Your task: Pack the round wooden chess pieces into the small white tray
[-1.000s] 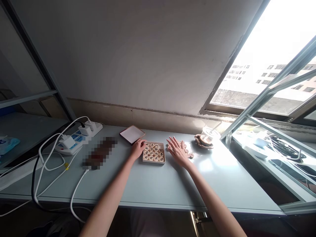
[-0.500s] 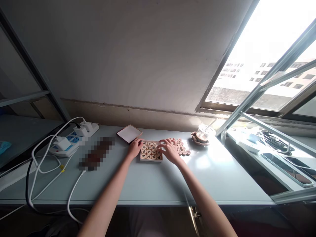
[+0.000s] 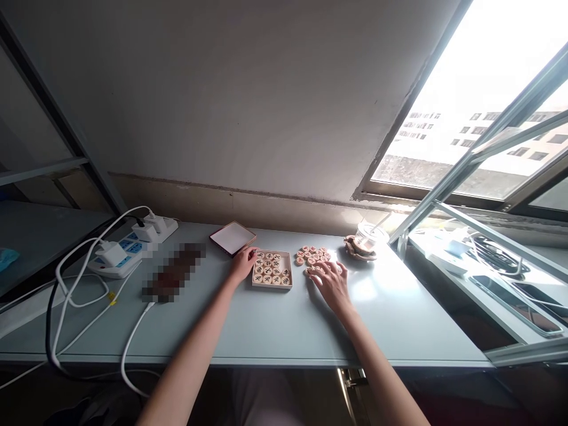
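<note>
A shallow box (image 3: 272, 286) lies on the desk, with several round wooden Chinese chess pieces (image 3: 267, 271) in rows inside it. Black characters mark these pieces, and a bare strip shows at the box's upper right. My left hand (image 3: 242, 265) grips the box by its upper left corner, fingers closed on the edge. To the right of the box is a cluster of pieces with red characters (image 3: 313, 255) on the desk. Over the near side of this cluster, my right hand (image 3: 332, 287) has its fingers spread, the tips touching or just above pieces that they partly cover.
The box lid (image 3: 233, 238) lies upturned behind my left hand. A power strip (image 3: 119, 260) with plugs and looping white cables (image 3: 66, 296) occupies the left side, near a blurred-out object (image 3: 175, 275). A clear cup (image 3: 370, 235) in a brown holder (image 3: 358, 248) stands at the back right.
My right hand has moved right, from over the box to the red-marked pieces. A gap at the box's upper right is now uncovered. My left hand has stayed at the corner.
</note>
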Demonstrator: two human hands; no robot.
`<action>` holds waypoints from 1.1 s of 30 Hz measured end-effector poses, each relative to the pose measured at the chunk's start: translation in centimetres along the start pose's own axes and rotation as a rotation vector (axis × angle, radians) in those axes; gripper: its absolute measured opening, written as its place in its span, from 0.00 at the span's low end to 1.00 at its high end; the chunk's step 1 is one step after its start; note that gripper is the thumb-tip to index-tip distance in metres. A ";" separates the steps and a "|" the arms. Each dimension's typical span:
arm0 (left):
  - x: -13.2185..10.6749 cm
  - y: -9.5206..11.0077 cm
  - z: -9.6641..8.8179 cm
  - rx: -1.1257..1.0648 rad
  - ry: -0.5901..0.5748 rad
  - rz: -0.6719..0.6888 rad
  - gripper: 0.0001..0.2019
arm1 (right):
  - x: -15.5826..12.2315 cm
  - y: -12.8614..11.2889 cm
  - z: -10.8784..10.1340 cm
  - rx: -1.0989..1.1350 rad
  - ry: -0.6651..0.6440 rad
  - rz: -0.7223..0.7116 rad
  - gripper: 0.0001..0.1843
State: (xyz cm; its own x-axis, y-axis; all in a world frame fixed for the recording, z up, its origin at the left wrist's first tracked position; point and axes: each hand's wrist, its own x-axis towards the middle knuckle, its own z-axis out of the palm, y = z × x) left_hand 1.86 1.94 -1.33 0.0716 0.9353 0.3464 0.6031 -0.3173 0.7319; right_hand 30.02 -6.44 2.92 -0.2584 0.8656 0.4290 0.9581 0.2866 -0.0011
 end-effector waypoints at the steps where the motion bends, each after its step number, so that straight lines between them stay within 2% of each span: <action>1: 0.0 0.0 0.0 0.004 -0.001 -0.002 0.12 | -0.1 0.1 0.1 -0.013 0.005 -0.006 0.13; 7: 0.0 0.2 -0.1 -0.005 -0.014 -0.024 0.12 | 0.3 0.1 0.4 -0.040 0.031 -0.008 0.14; 10: 0.0 0.1 -0.1 -0.008 -0.013 -0.015 0.12 | 1.0 -1.0 -0.1 0.044 0.015 -0.040 0.16; 14: 0.0 0.0 0.0 -0.001 -0.007 0.003 0.11 | 2.4 -3.3 -0.5 0.135 -0.076 -0.181 0.16; 16: 0.0 0.0 0.0 -0.003 -0.007 0.006 0.11 | 3.2 -4.1 -0.3 0.133 -0.107 -0.193 0.14; 20: 0.0 0.1 0.0 -0.002 -0.008 0.005 0.12 | 4.3 -4.8 0.3 0.145 -0.149 -0.172 0.13; 25: 0.0 0.1 0.1 0.007 -0.003 0.004 0.11 | 4.4 -4.5 0.2 0.265 -0.117 -0.097 0.10; 30: 0.0 0.2 0.0 -0.003 -0.007 0.005 0.11 | 3.1 -2.8 0.0 0.438 -0.118 0.089 0.12; 33: -0.1 0.2 -0.1 -0.003 -0.015 -0.006 0.11 | 2.1 -1.3 0.1 0.365 -0.154 0.108 0.12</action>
State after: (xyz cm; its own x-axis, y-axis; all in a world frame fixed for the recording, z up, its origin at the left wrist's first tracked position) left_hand 1.94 1.80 -1.13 0.0801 0.9394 0.3333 0.6014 -0.3122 0.7354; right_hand 28.18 -4.96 3.73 -0.2011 0.9420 0.2685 0.8808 0.2939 -0.3713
